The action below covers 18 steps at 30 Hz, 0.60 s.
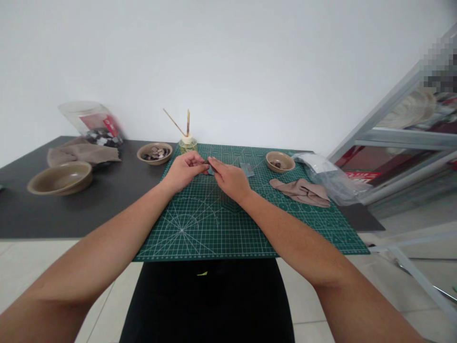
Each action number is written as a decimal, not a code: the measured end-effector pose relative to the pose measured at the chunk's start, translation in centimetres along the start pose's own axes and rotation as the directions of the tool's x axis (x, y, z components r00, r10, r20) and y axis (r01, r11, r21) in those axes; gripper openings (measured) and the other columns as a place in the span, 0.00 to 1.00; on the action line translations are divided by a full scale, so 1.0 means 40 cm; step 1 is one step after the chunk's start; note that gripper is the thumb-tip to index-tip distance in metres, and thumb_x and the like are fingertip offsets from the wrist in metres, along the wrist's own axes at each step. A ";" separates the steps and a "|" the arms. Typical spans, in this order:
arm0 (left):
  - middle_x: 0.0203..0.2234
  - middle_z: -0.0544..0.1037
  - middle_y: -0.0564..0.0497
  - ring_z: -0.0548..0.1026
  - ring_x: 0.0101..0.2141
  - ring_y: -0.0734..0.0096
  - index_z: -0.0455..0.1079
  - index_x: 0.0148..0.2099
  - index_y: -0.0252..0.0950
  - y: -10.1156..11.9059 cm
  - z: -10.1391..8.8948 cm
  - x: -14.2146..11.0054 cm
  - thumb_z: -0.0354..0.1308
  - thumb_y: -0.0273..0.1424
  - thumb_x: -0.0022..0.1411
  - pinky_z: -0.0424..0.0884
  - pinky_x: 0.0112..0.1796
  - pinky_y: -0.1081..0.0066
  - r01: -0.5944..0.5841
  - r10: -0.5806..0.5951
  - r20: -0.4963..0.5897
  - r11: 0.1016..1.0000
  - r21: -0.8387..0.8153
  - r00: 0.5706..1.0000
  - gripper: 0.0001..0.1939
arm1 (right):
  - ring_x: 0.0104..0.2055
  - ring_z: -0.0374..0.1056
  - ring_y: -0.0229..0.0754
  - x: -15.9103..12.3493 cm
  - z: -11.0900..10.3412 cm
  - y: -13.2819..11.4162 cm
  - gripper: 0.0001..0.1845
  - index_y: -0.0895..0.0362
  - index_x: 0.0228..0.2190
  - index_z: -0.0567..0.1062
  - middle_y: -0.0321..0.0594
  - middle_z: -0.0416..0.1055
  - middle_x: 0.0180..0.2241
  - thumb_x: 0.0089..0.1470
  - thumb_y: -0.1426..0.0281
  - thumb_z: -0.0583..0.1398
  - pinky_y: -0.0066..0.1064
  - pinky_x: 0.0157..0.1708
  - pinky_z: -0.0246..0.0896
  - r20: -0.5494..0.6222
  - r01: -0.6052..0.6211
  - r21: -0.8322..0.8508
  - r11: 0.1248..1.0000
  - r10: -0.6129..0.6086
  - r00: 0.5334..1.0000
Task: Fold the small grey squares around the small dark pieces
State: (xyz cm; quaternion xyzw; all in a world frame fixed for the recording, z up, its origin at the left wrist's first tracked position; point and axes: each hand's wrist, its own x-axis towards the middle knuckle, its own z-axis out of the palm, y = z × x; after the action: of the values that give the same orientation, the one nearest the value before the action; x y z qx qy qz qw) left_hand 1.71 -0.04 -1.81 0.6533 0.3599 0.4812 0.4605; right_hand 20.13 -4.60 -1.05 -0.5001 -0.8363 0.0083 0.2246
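A home craft corner: cutting mat [214, 224] on a dark table [71, 209], bowls [60, 177]

Both forearms are bare and come in from the bottom corners, L from lower left, R from lower right, and they converge towards the middle. The left hand [184, 170] is curled, fingers bent inward, knuckles up, thumb side turned to the other hand. The right hand [228, 177] lies w/ its back up, wrist a bit bent, fingers stretched fwd and to the left. The fingertips of both hands meet and pinch together at one spot. Whether the palms rest down cannot be told.
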 end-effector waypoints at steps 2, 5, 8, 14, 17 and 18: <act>0.21 0.80 0.54 0.78 0.26 0.70 0.69 0.31 0.36 0.003 0.001 0.000 0.71 0.34 0.49 0.72 0.33 0.69 0.002 -0.002 0.000 1.000 -0.013 1.000 0.14 | 0.62 0.71 0.46 0.000 0.000 0.001 0.29 0.56 0.67 0.64 0.41 0.64 0.67 0.67 0.75 0.51 0.41 0.60 0.70 -0.004 0.000 0.000 1.000 0.000 1.000; 0.21 0.79 0.54 0.79 0.26 0.70 0.69 0.31 0.36 0.005 0.002 -0.002 0.71 0.33 0.48 0.73 0.33 0.69 0.001 -0.001 -0.005 1.000 -0.023 1.000 0.14 | 0.62 0.71 0.46 -0.001 0.001 0.000 0.29 0.54 0.67 0.65 0.40 0.64 0.67 0.67 0.74 0.52 0.41 0.59 0.70 -0.007 -0.007 0.005 1.000 0.007 1.000; 0.21 0.80 0.54 0.79 0.26 0.70 0.69 0.32 0.36 0.005 0.001 -0.003 0.71 0.33 0.49 0.73 0.34 0.69 0.000 0.000 -0.005 0.999 -0.036 1.000 0.14 | 0.61 0.72 0.47 -0.002 0.001 -0.001 0.29 0.54 0.67 0.65 0.40 0.65 0.67 0.67 0.74 0.52 0.41 0.59 0.70 -0.007 -0.005 0.009 1.000 0.005 1.000; 0.20 0.79 0.55 0.78 0.25 0.71 0.68 0.32 0.36 0.001 0.000 0.000 0.71 0.32 0.48 0.72 0.32 0.70 0.000 0.000 0.003 0.999 -0.047 1.000 0.14 | 0.60 0.73 0.49 0.000 0.006 0.002 0.28 0.53 0.66 0.66 0.41 0.65 0.66 0.67 0.74 0.53 0.43 0.59 0.71 -0.029 -0.010 0.016 1.000 0.011 1.000; 0.20 0.79 0.54 0.78 0.25 0.71 0.69 0.32 0.35 -0.003 -0.001 0.001 0.72 0.32 0.48 0.71 0.32 0.71 0.010 -0.010 0.004 1.000 -0.022 1.000 0.14 | 0.60 0.73 0.50 0.000 0.010 0.003 0.28 0.54 0.66 0.66 0.43 0.66 0.66 0.67 0.74 0.53 0.45 0.59 0.71 -0.030 -0.004 0.029 1.000 0.005 1.000; 0.20 0.79 0.54 0.78 0.24 0.71 0.69 0.31 0.35 -0.004 -0.002 0.002 0.72 0.32 0.48 0.71 0.32 0.71 0.016 -0.016 0.004 1.000 -0.010 1.000 0.14 | 0.60 0.73 0.50 0.000 0.011 0.003 0.29 0.55 0.66 0.66 0.43 0.66 0.66 0.67 0.74 0.53 0.45 0.59 0.71 -0.026 0.002 0.035 0.999 -0.001 1.000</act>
State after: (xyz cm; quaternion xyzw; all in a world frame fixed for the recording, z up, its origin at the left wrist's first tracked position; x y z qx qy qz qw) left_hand 1.65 0.09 -1.95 0.6491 0.3620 0.4782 0.4680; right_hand 20.05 -4.45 -1.46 -0.4956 -0.8334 0.0161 0.2441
